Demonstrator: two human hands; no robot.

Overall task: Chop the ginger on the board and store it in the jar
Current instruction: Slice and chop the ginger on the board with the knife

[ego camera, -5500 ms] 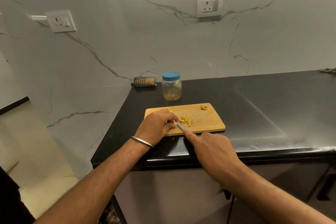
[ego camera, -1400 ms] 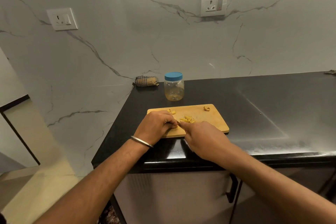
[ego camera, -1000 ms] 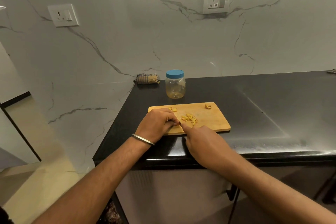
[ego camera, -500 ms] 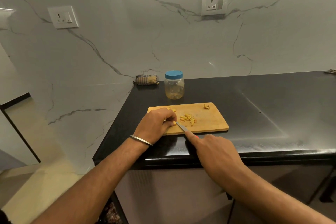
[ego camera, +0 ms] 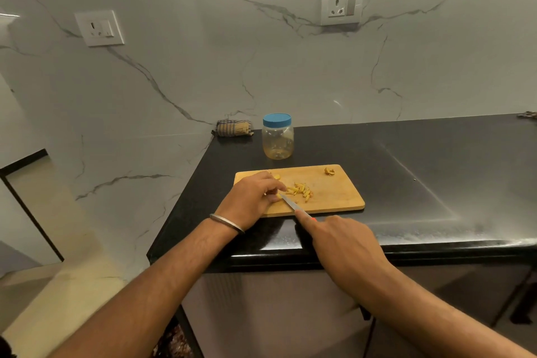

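Two hands at work over wooden chopping board, set near front edge of black countertop, presumably for reach; left hand, fingers curled down, pinning a small ginger piece against board, likely to steady it for the blade; right hand wrapped round handle of knife, forefinger stretched along the spine, seemingly for control; blade tip beside left fingertips. Chopped ginger strips heaped mid-board, just right of blade; uncut ginger knob at far right corner; smaller bit beyond left knuckles. Clear plastic jar, blue lid on, just behind board, handy for filling; looks empty. Folded checked cloth against wall. No brand, label or legible writing anywhere.
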